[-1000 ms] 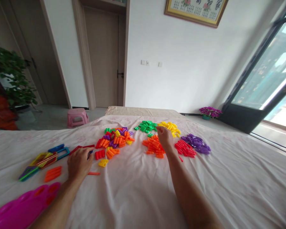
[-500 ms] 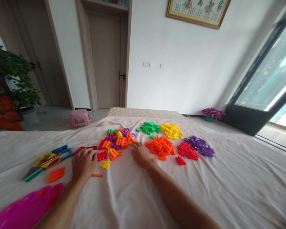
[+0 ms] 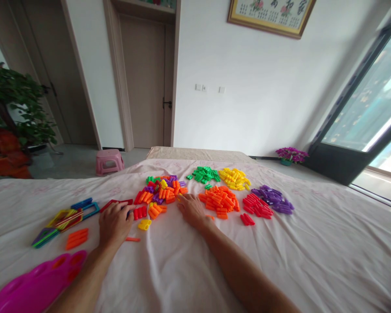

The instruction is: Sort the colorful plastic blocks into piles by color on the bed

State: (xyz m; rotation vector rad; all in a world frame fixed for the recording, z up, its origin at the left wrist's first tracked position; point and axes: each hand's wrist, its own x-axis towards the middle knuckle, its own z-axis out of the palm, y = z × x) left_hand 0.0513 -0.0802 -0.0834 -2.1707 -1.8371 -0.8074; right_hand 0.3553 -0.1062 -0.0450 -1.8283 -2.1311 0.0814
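My left hand (image 3: 115,222) rests low over the cloth with fingers curled, a small dark blue-purple block (image 3: 129,213) between thumb and fingers. Just beyond lies a red open frame tile (image 3: 127,201), and beside the fingertips a red ribbed block (image 3: 140,212). My right hand (image 3: 193,210) reaches forward, its fingertips closed on a small yellow block (image 3: 180,197) at the right edge of a mixed-colour pile (image 3: 161,189). The fingers partly hide that yellow block. To its right is a heap of orange blocks (image 3: 220,200).
Sorted heaps of green (image 3: 206,174), yellow (image 3: 234,179), red (image 3: 257,205) and purple blocks (image 3: 273,200) lie behind and right. Coloured frame tiles (image 3: 65,219) and a magenta tray (image 3: 29,284) lie left. A yellow block (image 3: 144,224) sits between the hands on the wrinkled cloth (image 3: 169,269).
My right hand has shifted slightly left, and a yellow block now shows at its fingertips. My left hand has barely moved.
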